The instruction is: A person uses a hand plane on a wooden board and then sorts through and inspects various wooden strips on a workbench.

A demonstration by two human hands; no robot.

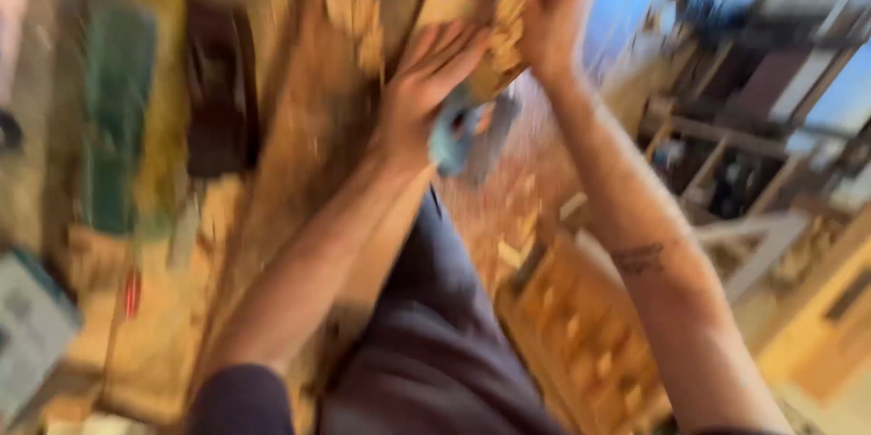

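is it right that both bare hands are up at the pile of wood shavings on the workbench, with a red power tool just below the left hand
Not quite: the power tool just below the left hand is light blue, not red, as the blurred head view shows. Both bare hands, the right hand too, are up at the wood shavings on the workbench.

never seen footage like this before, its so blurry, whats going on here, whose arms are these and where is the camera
There is one picture, taken by a camera worn on a person's head and looking down, so the two bare arms are the wearer's own. The blur comes from motion. Both hands are raised together near the top of the frame: the left hand and the right hand both touch a pale tan lump between them; what it is cannot be told. Just below hangs something light blue, also unclear. Under the arms runs a long wooden board dusted with shavings. A green object lies to the left, and wood offcuts sit lower right. The dark cloth at the bottom is the person's clothing.
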